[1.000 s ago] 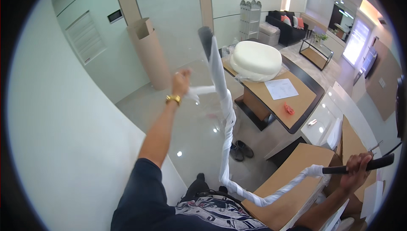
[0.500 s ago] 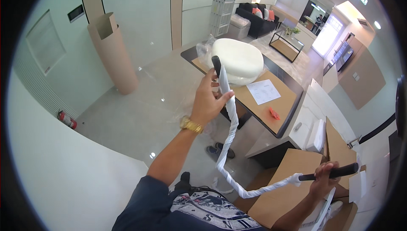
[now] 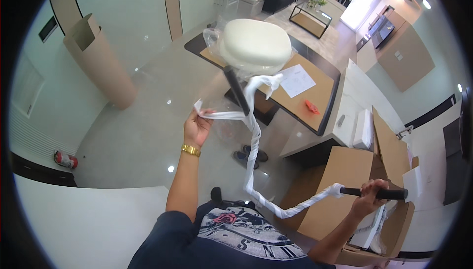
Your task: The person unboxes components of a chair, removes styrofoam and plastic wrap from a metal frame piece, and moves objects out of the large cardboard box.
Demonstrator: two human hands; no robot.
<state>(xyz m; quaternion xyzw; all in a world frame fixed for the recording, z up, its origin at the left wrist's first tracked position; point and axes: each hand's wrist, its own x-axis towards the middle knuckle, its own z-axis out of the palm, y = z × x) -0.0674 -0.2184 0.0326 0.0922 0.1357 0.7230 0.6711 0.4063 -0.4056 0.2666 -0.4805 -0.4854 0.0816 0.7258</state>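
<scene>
A bent bar (image 3: 253, 145), like a handlebar, spans the space before me, spirally wrapped in white wrapping (image 3: 308, 205). Both ends carry black grips; the far grip (image 3: 236, 90) now stands bare. My right hand (image 3: 370, 197) is closed round the near right grip (image 3: 394, 194). Between the fingertips of my left hand (image 3: 198, 128), a strip of white wrapping (image 3: 226, 115) is pinched and pulled taut to the left of the bar. Another loose piece of the wrapping (image 3: 266, 82) hangs out past the bar's upper part.
Beyond the bar stands a dark-edged table (image 3: 322, 121) with a white cushion-like seat (image 3: 255, 44), a paper sheet (image 3: 297, 80) and a small red item (image 3: 311, 107). An open cardboard box (image 3: 340, 180) is at my right. Dark shoes (image 3: 249, 156) lie on the floor; a cardboard roll (image 3: 101, 64) leans left.
My left hand has let go of the bar's upper end and moved left and down, drawing out a strip of wrapping. The far grip is more exposed. My right hand keeps its hold.
</scene>
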